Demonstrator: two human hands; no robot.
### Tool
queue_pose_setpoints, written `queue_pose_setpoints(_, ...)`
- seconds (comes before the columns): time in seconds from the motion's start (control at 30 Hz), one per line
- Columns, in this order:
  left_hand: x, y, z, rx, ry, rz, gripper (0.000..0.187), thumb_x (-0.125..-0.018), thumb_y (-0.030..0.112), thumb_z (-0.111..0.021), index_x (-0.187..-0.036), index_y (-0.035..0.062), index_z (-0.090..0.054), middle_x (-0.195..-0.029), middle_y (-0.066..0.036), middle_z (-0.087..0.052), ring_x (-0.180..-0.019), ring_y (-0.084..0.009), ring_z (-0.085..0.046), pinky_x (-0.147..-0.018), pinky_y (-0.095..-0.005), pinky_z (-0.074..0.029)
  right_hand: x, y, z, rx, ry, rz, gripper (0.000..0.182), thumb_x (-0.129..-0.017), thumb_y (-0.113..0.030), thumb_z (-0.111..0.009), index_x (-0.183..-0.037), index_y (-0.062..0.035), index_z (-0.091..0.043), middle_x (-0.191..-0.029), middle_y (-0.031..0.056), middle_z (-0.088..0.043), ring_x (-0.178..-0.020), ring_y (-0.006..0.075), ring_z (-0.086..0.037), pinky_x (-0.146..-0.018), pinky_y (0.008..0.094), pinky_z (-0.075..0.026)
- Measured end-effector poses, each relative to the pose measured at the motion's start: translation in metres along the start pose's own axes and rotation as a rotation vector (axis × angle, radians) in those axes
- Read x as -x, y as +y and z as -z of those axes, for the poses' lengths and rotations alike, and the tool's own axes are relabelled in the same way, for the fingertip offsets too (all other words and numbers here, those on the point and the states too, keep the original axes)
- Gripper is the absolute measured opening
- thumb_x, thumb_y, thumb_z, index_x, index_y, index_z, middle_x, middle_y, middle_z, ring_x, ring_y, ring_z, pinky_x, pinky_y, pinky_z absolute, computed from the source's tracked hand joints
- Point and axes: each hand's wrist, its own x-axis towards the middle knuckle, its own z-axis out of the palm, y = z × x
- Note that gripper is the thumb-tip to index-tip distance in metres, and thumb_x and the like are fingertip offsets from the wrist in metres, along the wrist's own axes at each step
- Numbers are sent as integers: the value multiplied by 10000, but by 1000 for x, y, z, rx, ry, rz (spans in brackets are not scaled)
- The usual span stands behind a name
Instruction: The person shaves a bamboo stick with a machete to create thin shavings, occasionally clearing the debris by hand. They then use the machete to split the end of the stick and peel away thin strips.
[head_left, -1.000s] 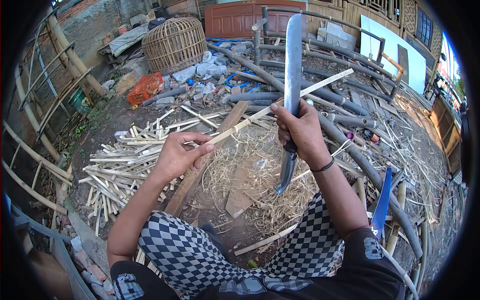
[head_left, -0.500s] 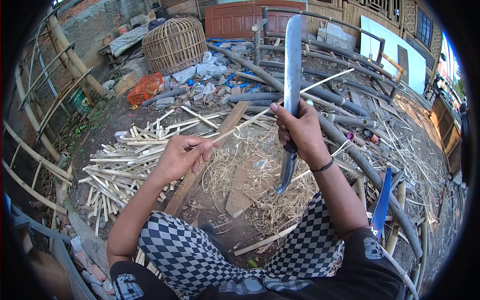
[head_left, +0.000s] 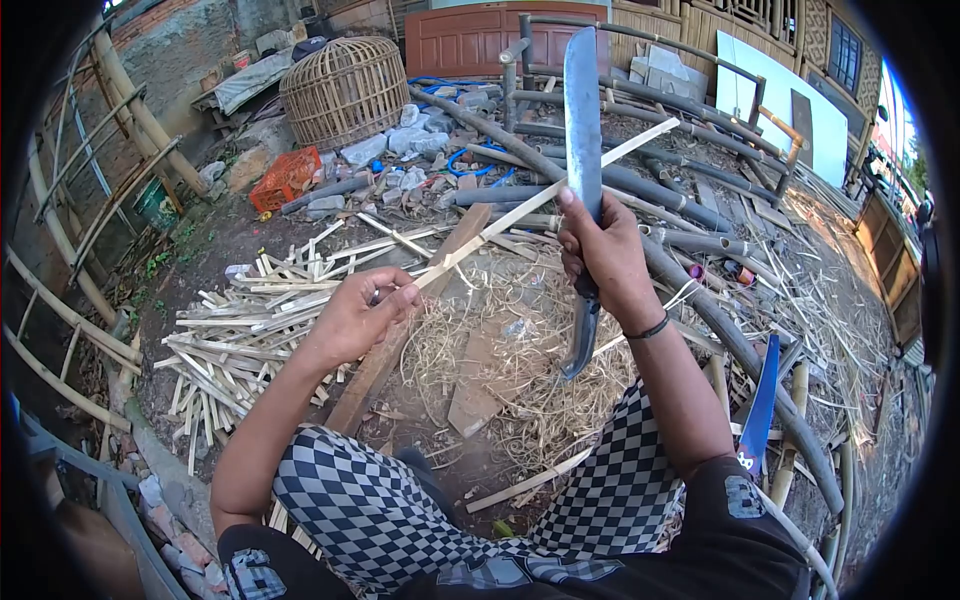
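My left hand [head_left: 366, 312] pinches the near end of a pale bamboo strip [head_left: 520, 211], which slants up to the right and passes behind the blade. In my right hand [head_left: 607, 252] is a machete [head_left: 583, 110] with a broad grey blade pointing up and a dark handle hanging below the fist. The right thumb lies along the base of the blade, close to the strip. A thin curl of shaving hangs from the strip near the left hand. Beneath both hands, curly shavings [head_left: 520, 370] cover the ground around a wooden plank [head_left: 375, 375].
Many split bamboo strips [head_left: 240, 340] lie heaped at the left. A blue-bladed saw [head_left: 762, 405] leans at the right beside long bamboo poles [head_left: 740, 345]. Farther off are an orange crate [head_left: 287, 180], a woven bamboo cage [head_left: 345, 90] and rubble [head_left: 410, 140].
The strip has turned so its broader face shows, and its far end sits slightly lower and left. Both hands stay nearly in place; the machete's handle has swung slightly right.
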Motion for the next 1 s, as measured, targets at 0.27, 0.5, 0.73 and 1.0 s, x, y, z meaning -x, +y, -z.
queue_pose_setpoints(0.27, 13, -7, 5, -334, 193, -201, 353, -1015, 324, -593, -856, 11, -635, -713, -65, -582, -657, -147, -524, -623, -310, -434, -35, 8, 59, 221, 277, 209, 403, -1047, -424, -523, -951, -37, -583, -622, -14, -509, -510, 56, -509, -432, 220, -380)
queue_pose_setpoints(0.5, 23, -2, 8, -468, 307, -287, 362, -1003, 300, -612, -796, 3, -595, -600, -148, -520, -512, -308, -475, -540, -381, -421, -35, 3, 68, 596, 477, 385, 436, -1033, -411, -558, -904, -2, -631, -599, 25, -552, -513, 83, -494, -476, 290, -388)
queue_pose_setpoints(0.73, 16, -11, 0, -316, 251, -155, 410, -1015, 309, -600, -773, -18, -545, -600, -103, -431, -573, -158, -387, -551, -342, -384, -27, 26, 35, 715, 287, 420, 438, -1028, -402, -561, -952, 18, -662, -617, 105, -586, -562, 184, -562, -553, 367, -440)
queue_pose_setpoints(1.0, 11, -5, -12, -266, 201, -151, 480, -1039, 344, -559, -719, -9, -496, -607, -18, -345, -623, -93, -331, -550, -320, -342, -18, 33, 8, 652, 175, 374, 448, -1020, -406, -570, -1001, 29, -671, -648, 129, -598, -609, 181, -604, -579, 368, -460)
